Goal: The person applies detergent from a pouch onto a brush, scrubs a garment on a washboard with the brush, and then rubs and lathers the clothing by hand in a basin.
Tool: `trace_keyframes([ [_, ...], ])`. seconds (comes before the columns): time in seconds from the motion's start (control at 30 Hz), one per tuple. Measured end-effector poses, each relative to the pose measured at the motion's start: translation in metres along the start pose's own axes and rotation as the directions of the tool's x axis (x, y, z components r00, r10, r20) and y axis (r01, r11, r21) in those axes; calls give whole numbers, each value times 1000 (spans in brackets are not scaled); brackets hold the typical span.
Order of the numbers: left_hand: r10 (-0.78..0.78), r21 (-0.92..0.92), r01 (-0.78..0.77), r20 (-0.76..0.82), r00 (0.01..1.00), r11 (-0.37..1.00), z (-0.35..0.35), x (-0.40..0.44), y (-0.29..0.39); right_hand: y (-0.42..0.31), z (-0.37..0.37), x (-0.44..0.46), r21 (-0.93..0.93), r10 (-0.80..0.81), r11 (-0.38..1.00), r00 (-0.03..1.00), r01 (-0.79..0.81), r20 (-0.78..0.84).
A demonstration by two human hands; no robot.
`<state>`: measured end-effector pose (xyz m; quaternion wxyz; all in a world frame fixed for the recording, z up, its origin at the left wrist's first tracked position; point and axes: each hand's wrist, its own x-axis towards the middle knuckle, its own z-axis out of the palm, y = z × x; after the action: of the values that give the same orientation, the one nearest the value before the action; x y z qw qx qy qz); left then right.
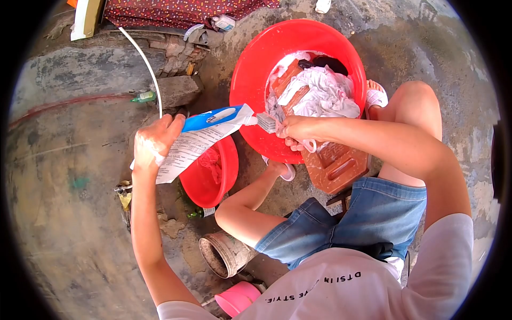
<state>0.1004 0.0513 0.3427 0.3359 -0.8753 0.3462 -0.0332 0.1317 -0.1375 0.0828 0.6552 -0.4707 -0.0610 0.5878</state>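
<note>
"Concrete floor [69, 224], 2 red basins [250, 64] [230, 168]. Where's the detergent bag [200, 140]?"

"Left of the larger basin, tip over its rim; left hand [156, 140] pinching it."

"Right hand [294, 131]?"

"Above that basin, fingers curled round a scrubbing brush [266, 123]."

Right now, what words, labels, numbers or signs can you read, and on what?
"STYLE": on the shirt; its other letters are too distorted to read surely.
Blue-and-white packet in the left hand: print too small.
White bottle beside the patterned cloth: label too blurred.
</note>
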Motion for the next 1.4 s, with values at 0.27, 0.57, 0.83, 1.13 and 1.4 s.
trace_keyframes([
  [0.27, 11, -17, -11, 49, 999, 1000, 18, 9, 7, 5, -5, 5, 10, -10, 1000, 998, 10, 57],
  [0.57, -18, -26, 19, 27, 999, 999, 6, 8, 12, 9, -15, 15, 32, -87, 996, 983, 82, 161],
  [0.83, -12, -4, 12, 78, 997, 1000, 9, 11, 12, 7, -10, 9, -57, -34, 998, 995, 40, 88],
  [1.13, -30, -25, 33, 99, 995, 999, 9, 14, 17, 5, -14, 8, -33, -70, 997, 992, 74, 106],
  [1.4, -116, -65, 119, 44, 992, 991, 1, 6, 10, 4, -16, 6, -6, -103, 994, 986, 105, 133],
])
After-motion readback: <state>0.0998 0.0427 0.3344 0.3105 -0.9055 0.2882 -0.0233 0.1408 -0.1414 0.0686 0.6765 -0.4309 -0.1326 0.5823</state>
